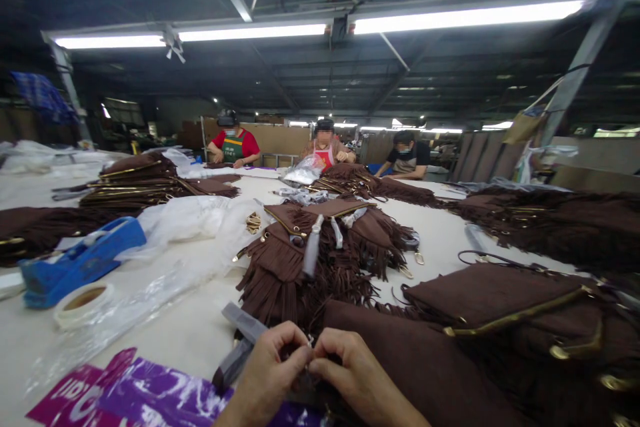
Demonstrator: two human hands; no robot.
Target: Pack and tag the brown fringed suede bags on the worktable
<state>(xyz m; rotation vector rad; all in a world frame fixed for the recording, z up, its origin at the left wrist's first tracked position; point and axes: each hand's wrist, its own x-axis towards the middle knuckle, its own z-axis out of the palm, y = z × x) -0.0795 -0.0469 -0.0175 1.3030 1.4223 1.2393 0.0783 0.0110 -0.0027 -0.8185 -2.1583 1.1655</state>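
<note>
My left hand (pixel 273 363) and my right hand (pixel 347 370) meet at the bottom centre, fingertips pinched together on a small pale thing I cannot make out. They rest over a brown fringed suede bag (pixel 400 360) lying in front of me. A grey strip (pixel 243 323) pokes out just left of my left hand. Beyond my hands lies a heap of brown fringed bags (pixel 320 253) with gold zips.
A blue tape dispenser (pixel 80 263) and a tape roll (pixel 83 300) sit at left, near clear plastic bags (pixel 185 227). Purple printed sheets (pixel 135 393) lie at bottom left. More brown bags (pixel 545 227) are stacked on the white table (pixel 200 327). Three people (pixel 325 143) work at the far end.
</note>
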